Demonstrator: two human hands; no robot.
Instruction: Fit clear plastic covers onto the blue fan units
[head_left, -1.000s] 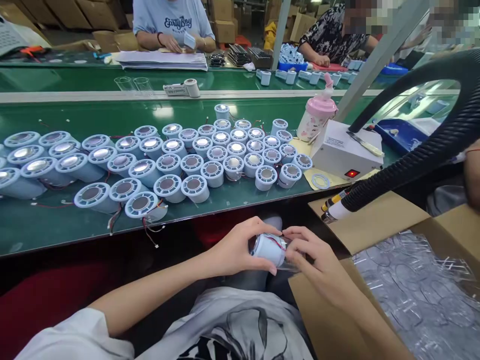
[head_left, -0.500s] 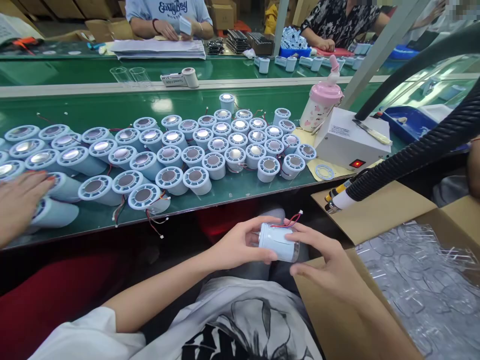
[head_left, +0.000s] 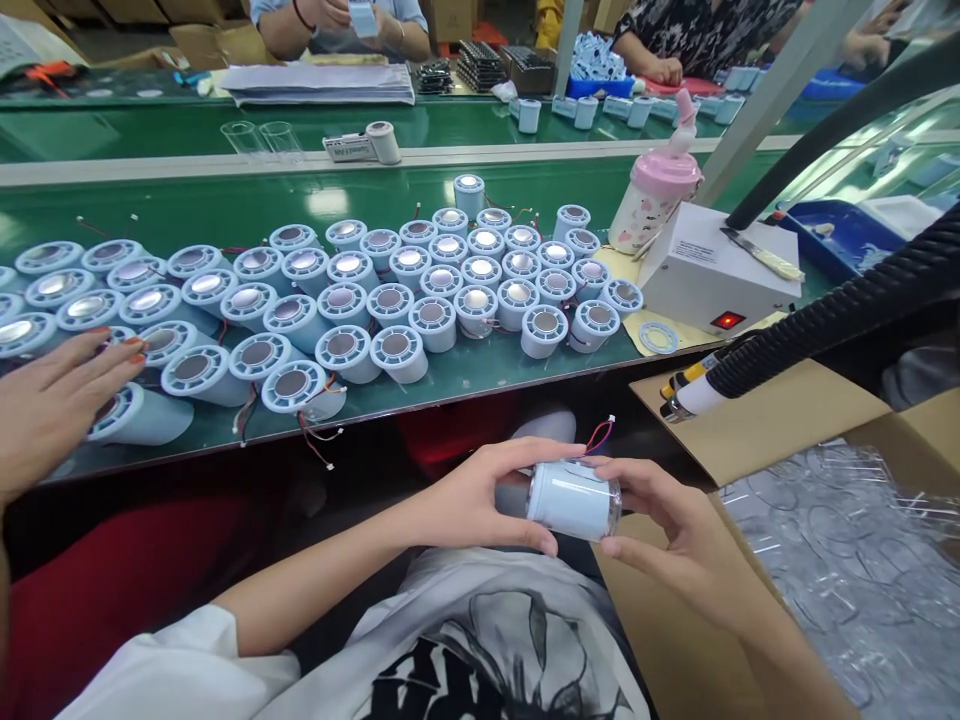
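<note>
I see one head view, looking forward and down, close above my left hand (head_left: 469, 500) and right hand (head_left: 664, 535), the green bench (head_left: 187, 215) beyond them.

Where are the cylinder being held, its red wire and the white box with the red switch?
held cylinder (head_left: 571, 498), head view, middle of its pale blue side.
red wire (head_left: 600, 434), head view, loop above the cylinder.
white box (head_left: 701, 272), head view, bare top face.

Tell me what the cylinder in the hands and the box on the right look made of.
Cylinder: pale blue matte plastic by its smooth moulded look, with a clear glossy end cap, probably plastic too. Box: brown corrugated cardboard, dull, with creased flaps.
</note>
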